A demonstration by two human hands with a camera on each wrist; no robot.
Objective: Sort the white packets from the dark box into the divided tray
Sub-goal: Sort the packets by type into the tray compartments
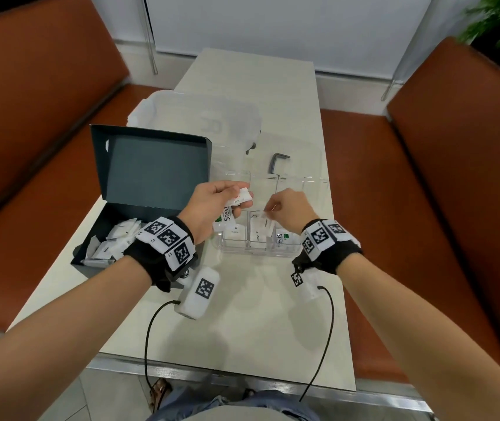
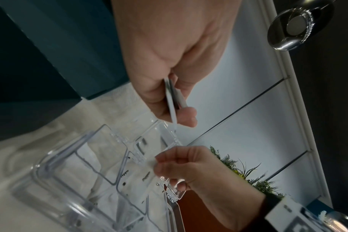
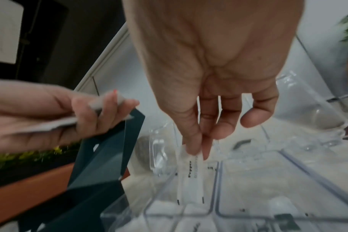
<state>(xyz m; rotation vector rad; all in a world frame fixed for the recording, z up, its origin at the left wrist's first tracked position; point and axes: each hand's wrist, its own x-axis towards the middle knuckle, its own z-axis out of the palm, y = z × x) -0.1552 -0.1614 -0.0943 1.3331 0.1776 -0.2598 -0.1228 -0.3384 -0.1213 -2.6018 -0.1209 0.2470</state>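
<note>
My divided tray point(image 1: 285, 253) is clear, glossy plastic, smooth-walled. The packets point(image 1: 244, 196) I'm pinching look like matt white paper, slightly crinkled. The dark box point(image 1: 151, 165) looks like matt card. The table point(image 1: 242, 314) is pale and smooth with a soft sheen, and the benches point(image 1: 455, 177) look like smooth orange-brown upholstery

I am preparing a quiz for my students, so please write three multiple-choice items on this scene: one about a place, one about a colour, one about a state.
1. Where does the dark box stand?
A. On the person's left of the divided tray
B. On the right of it
C. Inside it

2. What colour is the bench seat?
A. Blue
B. Reddish brown
C. Grey

3. What does the left hand do?
A. Lies flat on the table
B. Holds white packets
C. Hangs idle

Answers: 1 A, the box lies left of the tray. 2 B, the upholstery is reddish brown. 3 B, fingers grip packets above the tray.
</note>
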